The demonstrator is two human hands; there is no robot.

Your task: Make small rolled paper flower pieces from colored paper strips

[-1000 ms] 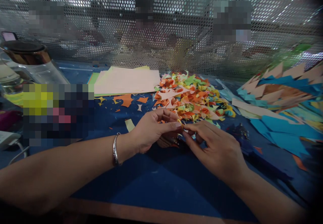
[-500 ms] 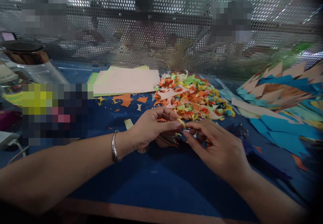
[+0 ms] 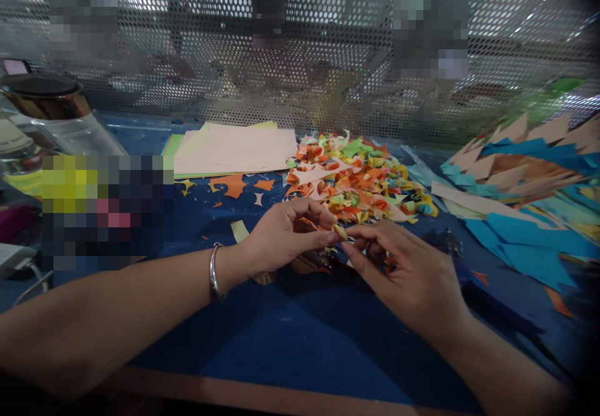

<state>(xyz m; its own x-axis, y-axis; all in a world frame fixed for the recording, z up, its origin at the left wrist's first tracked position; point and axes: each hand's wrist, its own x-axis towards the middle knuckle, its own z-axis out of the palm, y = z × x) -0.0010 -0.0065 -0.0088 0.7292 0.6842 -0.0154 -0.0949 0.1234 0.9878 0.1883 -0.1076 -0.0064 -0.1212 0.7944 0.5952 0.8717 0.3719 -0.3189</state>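
Note:
Between the fingertips of both hands is a small piece of yellow paper (image 3: 339,232), curled or folded. My left hand (image 3: 285,235), with a silver bracelet (image 3: 214,271) at its wrist, pinches it between thumb and fingers. From the other side my right hand (image 3: 403,266) closes thumb and index finger on its right end. Both hands hover above the blue tabletop (image 3: 281,341), just in front of a heap of small cut and curled paper pieces (image 3: 351,178) in orange, yellow, green and pink. Some items under the hands are partly hidden.
A stack of pale pink and green paper sheets (image 3: 239,147) lies behind my left hand, with orange scraps (image 3: 229,186) before it. At right are folded blue and peach papers (image 3: 529,241) and a dark-handled tool (image 3: 497,307). A lidded clear jar (image 3: 65,116) stands left; perforated metal (image 3: 300,47) rises behind.
The yellow paper piece has turned slightly and sits a little lower between the fingertips. My right fingers have shifted slightly on it; both arms stay nearly in place.

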